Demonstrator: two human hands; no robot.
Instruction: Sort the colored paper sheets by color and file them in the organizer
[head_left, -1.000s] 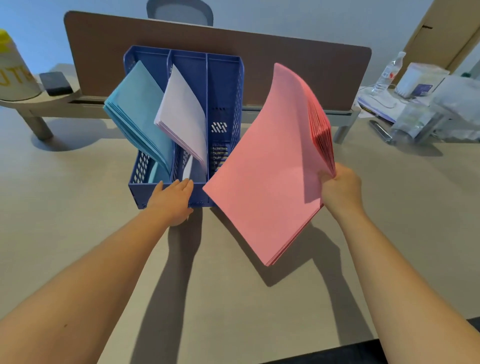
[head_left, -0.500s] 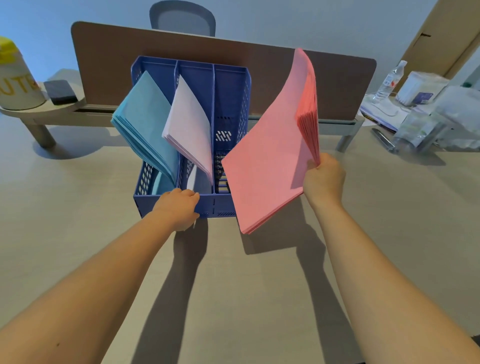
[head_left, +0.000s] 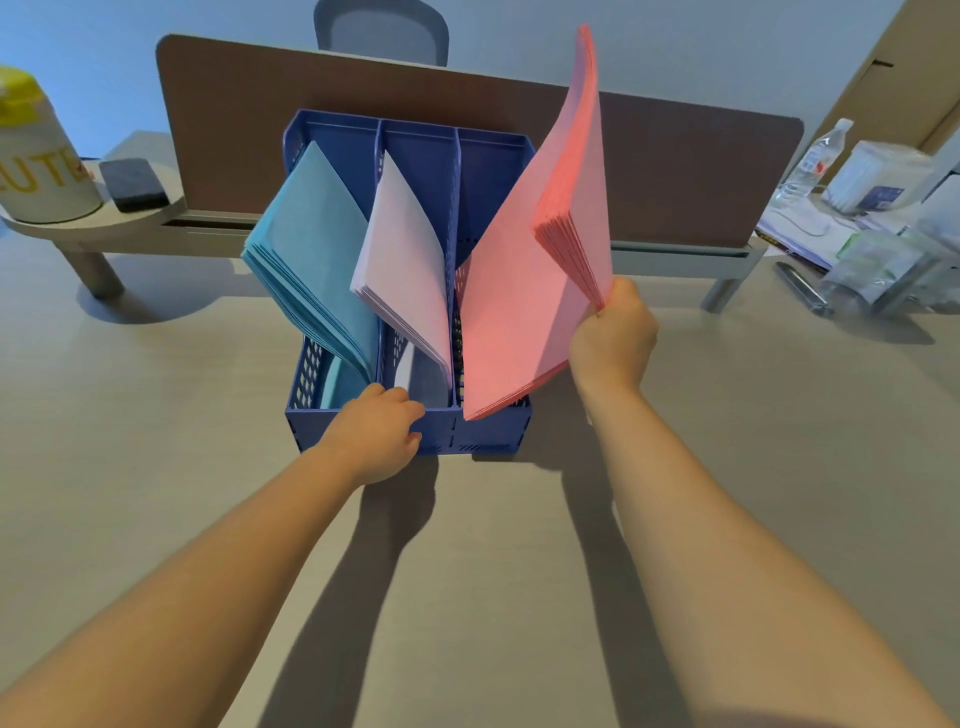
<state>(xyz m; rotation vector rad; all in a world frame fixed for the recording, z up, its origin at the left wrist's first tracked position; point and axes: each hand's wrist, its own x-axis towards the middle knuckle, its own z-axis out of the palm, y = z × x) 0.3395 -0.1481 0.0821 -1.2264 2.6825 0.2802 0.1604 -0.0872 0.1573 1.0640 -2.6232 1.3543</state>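
A blue plastic organizer (head_left: 483, 434) with three slots stands on the table ahead of me. Light blue sheets (head_left: 317, 260) lean in its left slot and white sheets (head_left: 402, 265) in the middle one. My right hand (head_left: 613, 338) grips a stack of pink sheets (head_left: 519, 291) by its right edge. The stack stands nearly upright, and its lower corner reaches over the front rim of the right slot. My left hand (head_left: 376, 439) holds the organizer's front wall, fingers curled over the rim near the left divider.
A brown desk divider (head_left: 675, 166) stands right behind the organizer, with a chair back (head_left: 382, 28) beyond it. A white and yellow container (head_left: 36, 156) and a dark phone (head_left: 132, 184) sit at the back left. A water bottle (head_left: 815, 156) and packages crowd the back right.
My right hand has lifted the pink stack up and to the left, from in front of the organizer to its right slot. My left hand's fingers have curled over the front rim.
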